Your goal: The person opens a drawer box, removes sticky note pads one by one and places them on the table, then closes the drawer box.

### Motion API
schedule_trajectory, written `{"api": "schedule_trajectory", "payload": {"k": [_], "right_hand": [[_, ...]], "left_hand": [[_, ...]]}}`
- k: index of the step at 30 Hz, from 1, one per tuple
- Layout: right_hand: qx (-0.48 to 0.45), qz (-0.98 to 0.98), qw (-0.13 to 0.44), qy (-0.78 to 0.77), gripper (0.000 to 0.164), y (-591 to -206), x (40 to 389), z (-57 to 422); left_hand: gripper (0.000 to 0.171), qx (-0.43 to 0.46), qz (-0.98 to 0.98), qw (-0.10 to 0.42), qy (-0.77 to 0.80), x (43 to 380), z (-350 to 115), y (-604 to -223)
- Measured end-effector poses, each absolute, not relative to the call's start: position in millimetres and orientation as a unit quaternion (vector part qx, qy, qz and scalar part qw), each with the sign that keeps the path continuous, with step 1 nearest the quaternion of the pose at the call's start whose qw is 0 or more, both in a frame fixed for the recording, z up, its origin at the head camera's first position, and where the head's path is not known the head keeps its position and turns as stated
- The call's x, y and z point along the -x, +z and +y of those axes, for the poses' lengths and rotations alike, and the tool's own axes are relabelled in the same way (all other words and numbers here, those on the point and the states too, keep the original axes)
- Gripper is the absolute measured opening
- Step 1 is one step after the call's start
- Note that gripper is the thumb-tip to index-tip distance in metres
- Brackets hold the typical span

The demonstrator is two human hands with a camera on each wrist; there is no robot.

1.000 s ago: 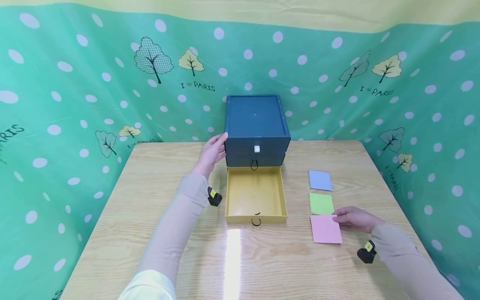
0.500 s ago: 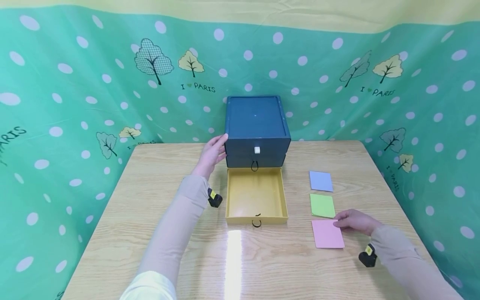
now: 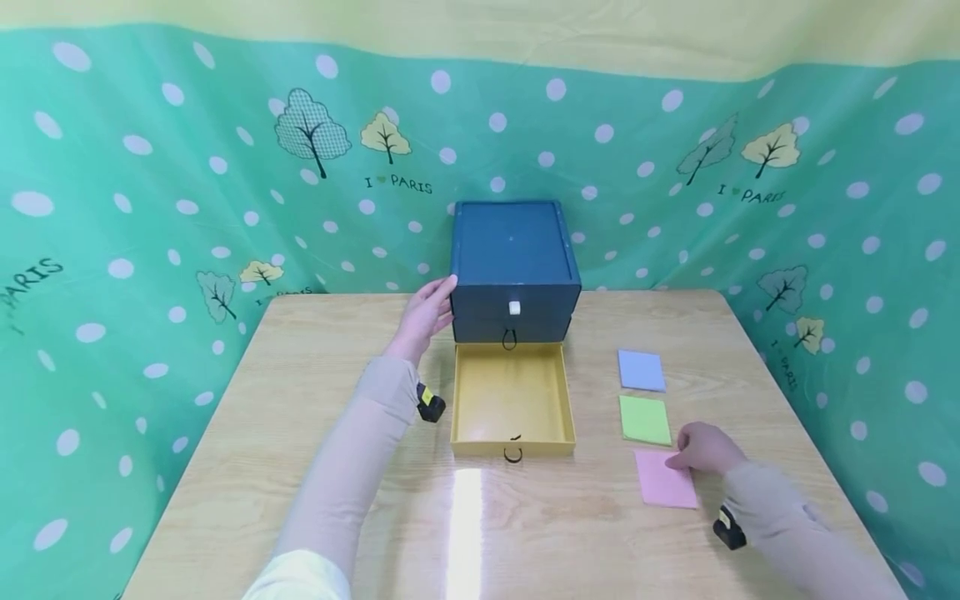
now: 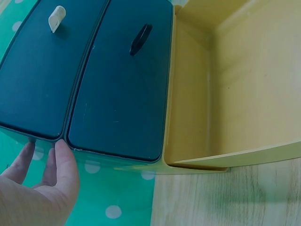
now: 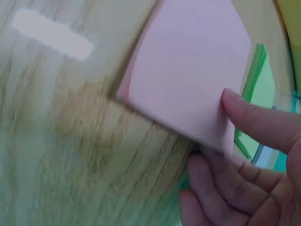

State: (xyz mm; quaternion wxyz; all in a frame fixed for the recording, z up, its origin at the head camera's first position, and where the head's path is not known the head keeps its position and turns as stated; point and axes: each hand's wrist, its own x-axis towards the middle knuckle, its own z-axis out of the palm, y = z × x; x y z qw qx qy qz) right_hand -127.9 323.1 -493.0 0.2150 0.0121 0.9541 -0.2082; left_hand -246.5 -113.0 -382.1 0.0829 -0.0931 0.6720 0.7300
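My right hand (image 3: 708, 450) pinches the upper right corner of a pink sticky note pad (image 3: 664, 480), thumb (image 5: 254, 115) on top and fingers under its edge. Beyond it on the table lie a green sticky note pad (image 3: 645, 419) and a blue sticky note pad (image 3: 641, 370). My left hand (image 3: 422, 321) rests against the left side of a dark blue drawer box (image 3: 516, 242). Its fingertips touch the box's side in the left wrist view. Below the blue drawers, a yellow drawer (image 3: 513, 392) stands pulled out with nothing in it.
The upper blue drawer front has a white knob (image 3: 514, 307); the one below has a black loop pull (image 3: 510, 339). Everything stands on a wooden table (image 3: 315, 467). A green dotted cloth (image 3: 225, 167) hangs behind and at both sides.
My right hand has drawn the pink pad a little to the right and towards me, away from the green pad. The left hand stays at the box; the head view has tilted slightly.
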Motion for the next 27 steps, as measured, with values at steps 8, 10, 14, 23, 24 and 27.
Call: {"api": "schedule_trajectory", "payload": {"k": [8, 10, 14, 23, 24, 27], "right_hand": [[-0.013, 0.966, 0.21, -0.15, 0.031, -483, 120, 314], [-0.016, 0.965, 0.216, -0.147, 0.031, -482, 119, 314], [-0.016, 0.964, 0.219, -0.147, 0.032, -482, 120, 314], [-0.01, 0.966, 0.214, -0.142, 0.033, -482, 124, 311], [-0.01, 0.966, 0.214, -0.142, 0.033, -482, 124, 311], [-0.01, 0.965, 0.218, -0.143, 0.033, -481, 124, 309]], "left_hand": [[0.062, 0.098, 0.664, 0.088, 0.736, 245, -109, -388], [0.062, 0.097, 0.664, 0.09, 0.736, 245, -109, -388], [0.061, 0.097, 0.661, 0.085, 0.739, 246, -109, -388], [0.061, 0.097, 0.664, 0.079, 0.737, 247, -112, -385], [0.061, 0.097, 0.664, 0.079, 0.737, 247, -112, -384], [0.062, 0.097, 0.665, 0.08, 0.736, 247, -112, -383]]}}
